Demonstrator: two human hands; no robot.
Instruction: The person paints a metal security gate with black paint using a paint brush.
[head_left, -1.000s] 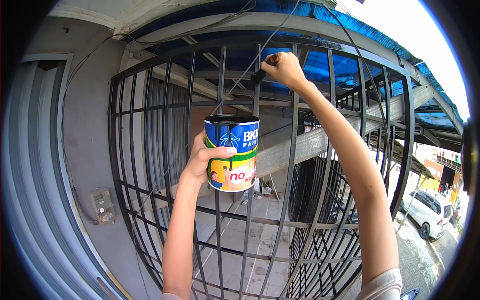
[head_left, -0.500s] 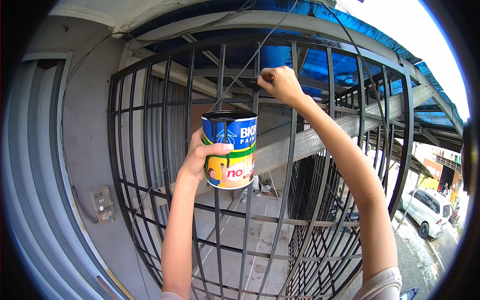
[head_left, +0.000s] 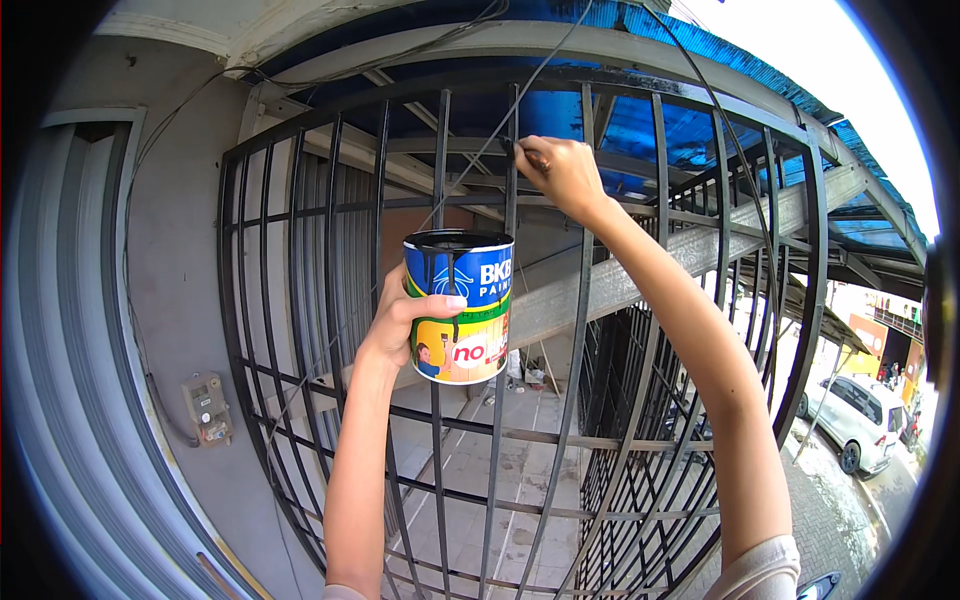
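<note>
From left to right I count one grey meter box [head_left: 207, 405] on the wall, one open paint can [head_left: 459, 307], one paintbrush [head_left: 527, 155]. My left hand [head_left: 400, 318], arm raised, grasps the can before the black metal grille [head_left: 640, 380]; my right hand [head_left: 563, 175], stretched overhead, clenches the brush against an upper bar.

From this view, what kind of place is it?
Likely a building's street-side front: a black metal grille under a blue roof sheet, with a white car parked on the road beyond.
</note>
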